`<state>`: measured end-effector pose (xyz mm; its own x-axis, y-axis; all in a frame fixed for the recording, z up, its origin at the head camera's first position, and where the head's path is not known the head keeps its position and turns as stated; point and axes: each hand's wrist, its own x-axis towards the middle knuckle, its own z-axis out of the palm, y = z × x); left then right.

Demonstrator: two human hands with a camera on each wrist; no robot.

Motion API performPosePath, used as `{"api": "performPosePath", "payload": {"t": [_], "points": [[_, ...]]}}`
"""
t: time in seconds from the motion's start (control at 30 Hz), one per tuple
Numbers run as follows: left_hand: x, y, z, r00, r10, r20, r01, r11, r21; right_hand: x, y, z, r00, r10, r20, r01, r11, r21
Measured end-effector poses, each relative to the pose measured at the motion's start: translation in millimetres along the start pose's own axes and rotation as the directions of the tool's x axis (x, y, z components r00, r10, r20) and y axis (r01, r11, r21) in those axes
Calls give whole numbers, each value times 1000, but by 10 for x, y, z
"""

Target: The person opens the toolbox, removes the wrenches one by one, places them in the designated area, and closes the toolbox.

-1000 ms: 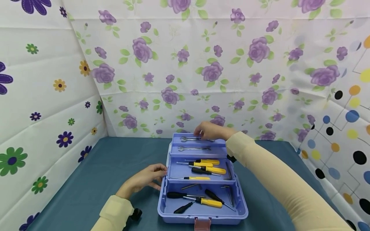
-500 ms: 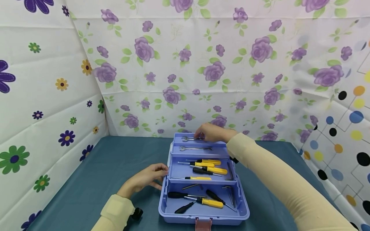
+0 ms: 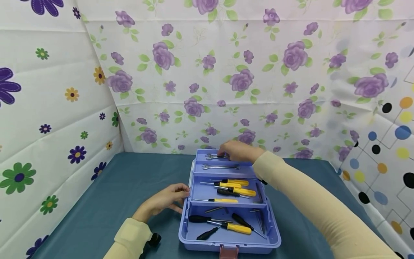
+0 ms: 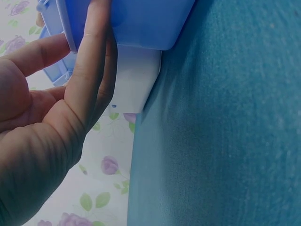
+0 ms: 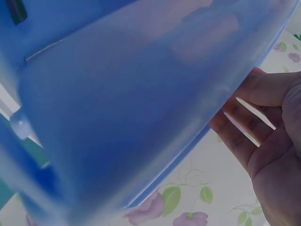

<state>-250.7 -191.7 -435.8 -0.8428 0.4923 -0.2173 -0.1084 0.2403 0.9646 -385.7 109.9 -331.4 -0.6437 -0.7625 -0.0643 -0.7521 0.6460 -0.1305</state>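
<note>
An open lavender-blue toolbox [image 3: 278, 237] with stepped trays stands on the table. My right hand [image 3: 240, 150] reaches down into its top tray, fingertips at a small open-end wrench [image 3: 211, 157]; whether they pinch it is hidden. In the right wrist view, the right hand's fingers [image 5: 240, 136] pass behind the tray's edge. A second wrench [image 3: 221, 167] lies in the compartment just below. My left hand [image 3: 165, 199] touches the box's left side. In the left wrist view, its fairly straight fingers [image 4: 89, 61] lie along the outer wall, thumb at an edge.
Yellow and black screwdrivers [image 3: 239, 191] and a hex key [image 3: 260, 192] lie in the middle tray. Several more screwdrivers [image 3: 239, 228] and hex keys are in the bottom. A brown latch [image 3: 228, 251] hangs at the front. Patterned cloth walls [image 3: 194, 72] surround the teal table [image 3: 145, 165].
My right hand has sunk slightly lower into the top tray and covers more of the small wrench. The left hand stays at the box side. The head view has shifted a little.
</note>
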Motion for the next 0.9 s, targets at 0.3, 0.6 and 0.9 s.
{"api": "performPosePath", "payload": {"t": [0.3,0.6,0.9], "points": [[-4,-2,2,1000,2,-5,-2,1000,-2,31,15,3,1000,14,8,-14,1000,-3],[-3,11,3,1000,-4,-7,4,1000,0,40,41,10,1000,10,6,-10,1000,-5],[-17,20,-1,1000,-1,-6,1,1000,-2,6,31,-26,1000,13,-15,-13,1000,0]]}}
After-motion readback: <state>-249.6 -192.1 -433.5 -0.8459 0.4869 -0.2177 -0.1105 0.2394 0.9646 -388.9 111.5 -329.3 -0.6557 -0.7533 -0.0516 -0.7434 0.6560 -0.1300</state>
